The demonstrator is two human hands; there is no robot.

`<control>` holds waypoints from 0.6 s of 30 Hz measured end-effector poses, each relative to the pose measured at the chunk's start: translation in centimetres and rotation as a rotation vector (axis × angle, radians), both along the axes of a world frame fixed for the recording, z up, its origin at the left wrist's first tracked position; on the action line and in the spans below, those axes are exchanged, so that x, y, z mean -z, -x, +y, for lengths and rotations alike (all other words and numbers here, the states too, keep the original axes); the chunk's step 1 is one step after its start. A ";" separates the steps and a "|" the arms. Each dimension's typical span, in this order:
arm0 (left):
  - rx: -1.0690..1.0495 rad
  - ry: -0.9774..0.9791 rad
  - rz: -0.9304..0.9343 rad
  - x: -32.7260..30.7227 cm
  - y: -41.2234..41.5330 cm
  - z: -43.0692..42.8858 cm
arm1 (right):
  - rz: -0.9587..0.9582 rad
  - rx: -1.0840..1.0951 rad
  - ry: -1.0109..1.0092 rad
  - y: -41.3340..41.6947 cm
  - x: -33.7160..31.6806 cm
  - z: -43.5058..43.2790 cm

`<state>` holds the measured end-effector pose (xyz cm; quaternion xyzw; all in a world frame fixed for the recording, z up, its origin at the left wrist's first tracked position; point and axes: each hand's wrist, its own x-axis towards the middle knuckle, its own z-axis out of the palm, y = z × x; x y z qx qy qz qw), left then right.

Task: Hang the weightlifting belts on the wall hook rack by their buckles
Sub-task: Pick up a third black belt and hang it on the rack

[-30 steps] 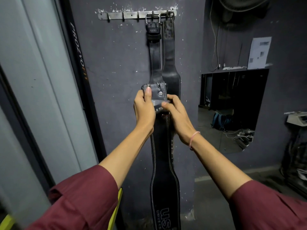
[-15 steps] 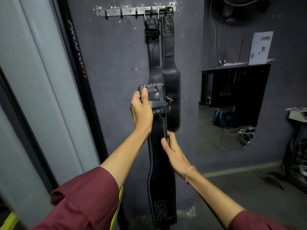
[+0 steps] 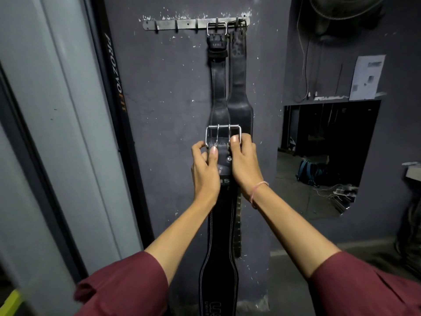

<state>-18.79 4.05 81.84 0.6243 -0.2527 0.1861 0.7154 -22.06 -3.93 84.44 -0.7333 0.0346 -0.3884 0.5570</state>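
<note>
Both arms stretched fwd, forearms bare, dark red sleeves bunched near the elbows. Left hand (image 3: 205, 172) is curled, thumb pointing up w/ the nail showing, other fingers bent in and pinching from the left side. Right hand (image 3: 245, 164) sits just beside it, almost touching, thumb up too, fingers wrapped round the right edge. Pink band on the right wrist. Both hands gripping, knuckles angled away toward the far side.

Dark painted gym wall with clutter to the right

A paper sheet (image 3: 367, 77) is stuck above a mirror (image 3: 328, 156) on the right; a fan (image 3: 337, 10) sits top right, cables (image 3: 304, 65) dangling; a black post (image 3: 116, 92) marked PROZVOFIT stands left.
</note>
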 end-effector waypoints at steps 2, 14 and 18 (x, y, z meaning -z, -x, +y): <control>-0.004 0.024 -0.015 0.4 -0.3 -0.1 | -0.019 0.055 0.010 -0.1 1.1 0.1; -0.181 -0.097 0.006 -0.4 -2.2 -2.3 | -0.163 0.241 0.114 -2.2 2.2 -1.0; -0.214 -0.177 0.022 -0.9 -4.2 -2.4 | -0.237 0.170 0.043 -4.3 2.3 -1.4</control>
